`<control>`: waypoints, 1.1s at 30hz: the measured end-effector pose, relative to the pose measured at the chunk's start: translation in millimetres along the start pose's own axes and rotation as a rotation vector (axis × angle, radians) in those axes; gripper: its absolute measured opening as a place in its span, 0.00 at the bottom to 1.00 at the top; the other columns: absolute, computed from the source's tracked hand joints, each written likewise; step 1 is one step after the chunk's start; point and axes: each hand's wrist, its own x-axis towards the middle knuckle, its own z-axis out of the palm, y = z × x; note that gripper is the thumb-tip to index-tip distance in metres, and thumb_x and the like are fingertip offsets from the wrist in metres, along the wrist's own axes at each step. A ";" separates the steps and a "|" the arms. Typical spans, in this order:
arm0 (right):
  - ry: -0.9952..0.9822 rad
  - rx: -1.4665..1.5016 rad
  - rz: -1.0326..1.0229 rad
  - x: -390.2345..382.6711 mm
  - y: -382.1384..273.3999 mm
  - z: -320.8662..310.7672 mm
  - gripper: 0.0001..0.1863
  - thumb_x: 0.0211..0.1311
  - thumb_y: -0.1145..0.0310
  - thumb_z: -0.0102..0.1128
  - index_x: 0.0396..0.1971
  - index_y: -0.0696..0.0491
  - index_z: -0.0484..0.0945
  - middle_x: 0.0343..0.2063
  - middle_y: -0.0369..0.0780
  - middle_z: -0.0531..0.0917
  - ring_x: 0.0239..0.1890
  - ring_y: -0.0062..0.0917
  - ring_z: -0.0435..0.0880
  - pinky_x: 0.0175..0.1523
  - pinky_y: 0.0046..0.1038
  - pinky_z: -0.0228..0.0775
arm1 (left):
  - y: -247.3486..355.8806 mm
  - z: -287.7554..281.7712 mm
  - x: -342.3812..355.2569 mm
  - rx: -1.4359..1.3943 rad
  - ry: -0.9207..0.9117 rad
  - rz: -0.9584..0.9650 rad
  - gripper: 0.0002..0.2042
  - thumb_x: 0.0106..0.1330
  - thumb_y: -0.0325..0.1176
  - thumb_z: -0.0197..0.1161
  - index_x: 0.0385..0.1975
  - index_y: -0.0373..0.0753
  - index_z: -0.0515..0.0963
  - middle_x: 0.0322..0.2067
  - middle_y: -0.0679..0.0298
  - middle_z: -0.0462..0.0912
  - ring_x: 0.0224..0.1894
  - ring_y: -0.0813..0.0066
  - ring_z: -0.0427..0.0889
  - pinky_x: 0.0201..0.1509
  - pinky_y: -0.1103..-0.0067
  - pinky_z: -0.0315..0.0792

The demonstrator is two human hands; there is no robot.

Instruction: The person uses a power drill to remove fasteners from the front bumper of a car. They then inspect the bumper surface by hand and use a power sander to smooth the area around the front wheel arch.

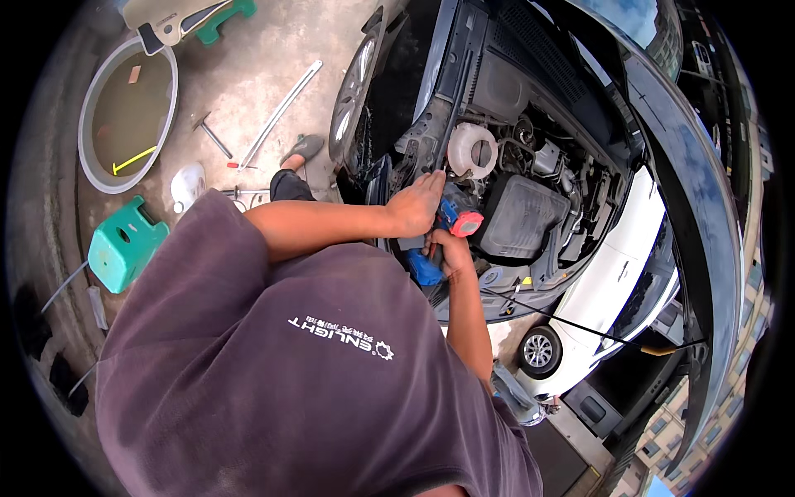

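My right hand is closed round a blue cordless power tool with a red rounded end and a blue battery-like block below. The tool is over the front edge of a dark car's engine bay; its working tip is hidden. My left hand lies beside it with fingers stretched out together, pointing to the inner fender edge. Whether it touches the tool I cannot tell. Just beyond the hands are a white round reservoir with a dark cap and a black engine cover.
The raised hood arches on the right, with a thin prop rod below it. A white car stands beyond. On the left ground are a water-filled tub, a green stool, a hammer and a long metal bar.
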 end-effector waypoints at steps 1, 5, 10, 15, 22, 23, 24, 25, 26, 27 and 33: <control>-0.005 0.001 0.013 -3.2 1.4 -2.5 0.09 0.54 0.75 0.61 0.35 0.60 0.80 0.24 0.44 0.83 0.24 0.34 0.82 0.35 0.36 0.78 | 1.4 4.6 -1.5 -0.010 0.017 -0.007 0.40 0.59 0.24 0.59 0.73 0.17 0.52 0.72 0.31 0.62 0.75 0.34 0.62 0.79 0.59 0.59; -0.096 0.086 -0.087 131.0 -68.1 78.0 0.07 0.54 0.75 0.60 0.33 0.60 0.80 0.23 0.44 0.82 0.24 0.35 0.82 0.35 0.35 0.78 | -94.9 -94.6 85.6 0.132 0.095 0.027 0.41 0.58 0.24 0.59 0.72 0.16 0.53 0.70 0.30 0.63 0.73 0.33 0.64 0.78 0.58 0.61; -0.102 0.097 -0.009 159.3 -91.5 88.3 0.08 0.52 0.75 0.58 0.33 0.59 0.80 0.24 0.44 0.82 0.25 0.34 0.82 0.35 0.35 0.77 | -113.1 -117.9 111.2 0.121 0.040 0.004 0.42 0.58 0.23 0.60 0.73 0.17 0.52 0.71 0.31 0.62 0.74 0.35 0.63 0.78 0.59 0.60; -0.089 0.181 0.124 159.1 -125.0 96.6 0.10 0.51 0.75 0.62 0.35 0.58 0.80 0.24 0.41 0.81 0.23 0.32 0.80 0.33 0.35 0.77 | -112.9 -130.3 118.4 0.024 -0.019 -0.115 0.42 0.57 0.23 0.60 0.74 0.17 0.51 0.73 0.32 0.61 0.76 0.36 0.60 0.79 0.61 0.60; -0.045 0.158 0.224 145.4 -144.2 103.9 0.08 0.51 0.73 0.60 0.32 0.59 0.79 0.24 0.43 0.80 0.23 0.34 0.79 0.34 0.36 0.76 | -98.2 -147.4 112.1 -0.073 -0.046 -0.170 0.44 0.58 0.25 0.62 0.74 0.16 0.48 0.72 0.31 0.60 0.76 0.38 0.61 0.79 0.61 0.61; -0.031 0.164 0.231 143.4 -143.9 105.4 0.09 0.50 0.74 0.61 0.33 0.59 0.80 0.24 0.42 0.80 0.23 0.33 0.79 0.32 0.36 0.76 | -99.3 -149.6 111.1 -0.076 -0.060 -0.174 0.44 0.58 0.25 0.63 0.74 0.16 0.49 0.72 0.31 0.60 0.75 0.38 0.61 0.78 0.61 0.61; -0.035 0.151 0.250 142.8 -142.1 105.1 0.09 0.51 0.74 0.61 0.33 0.59 0.80 0.24 0.42 0.80 0.23 0.32 0.79 0.33 0.36 0.76 | -101.3 -150.1 109.9 -0.077 -0.075 -0.174 0.44 0.57 0.25 0.63 0.74 0.16 0.49 0.72 0.31 0.61 0.75 0.38 0.62 0.78 0.61 0.61; -0.021 0.171 0.255 143.5 -140.0 106.9 0.09 0.51 0.74 0.61 0.33 0.59 0.80 0.23 0.42 0.80 0.23 0.32 0.79 0.33 0.36 0.77 | -102.5 -151.2 108.9 -0.078 -0.089 -0.174 0.45 0.57 0.25 0.64 0.73 0.16 0.49 0.72 0.31 0.61 0.75 0.38 0.62 0.78 0.61 0.62; -0.007 0.190 0.260 144.2 -137.2 110.4 0.08 0.52 0.74 0.61 0.33 0.59 0.80 0.23 0.42 0.79 0.22 0.32 0.79 0.33 0.36 0.77 | -104.7 -150.2 108.3 -0.075 -0.078 -0.161 0.45 0.56 0.25 0.64 0.73 0.16 0.49 0.71 0.31 0.61 0.75 0.38 0.62 0.78 0.61 0.62; 0.007 0.210 0.263 145.7 -133.9 113.0 0.08 0.52 0.74 0.62 0.33 0.59 0.80 0.23 0.42 0.79 0.22 0.32 0.79 0.33 0.36 0.77 | -107.9 -149.2 108.0 -0.070 -0.067 -0.147 0.45 0.56 0.25 0.64 0.73 0.16 0.49 0.71 0.31 0.62 0.75 0.38 0.62 0.78 0.61 0.62; 0.013 0.117 0.245 147.0 -139.1 114.6 0.08 0.51 0.74 0.60 0.33 0.59 0.80 0.24 0.42 0.80 0.23 0.33 0.79 0.33 0.35 0.76 | -112.8 -146.3 108.1 -0.077 -0.051 -0.126 0.44 0.55 0.25 0.64 0.72 0.14 0.50 0.71 0.30 0.62 0.75 0.38 0.62 0.78 0.61 0.62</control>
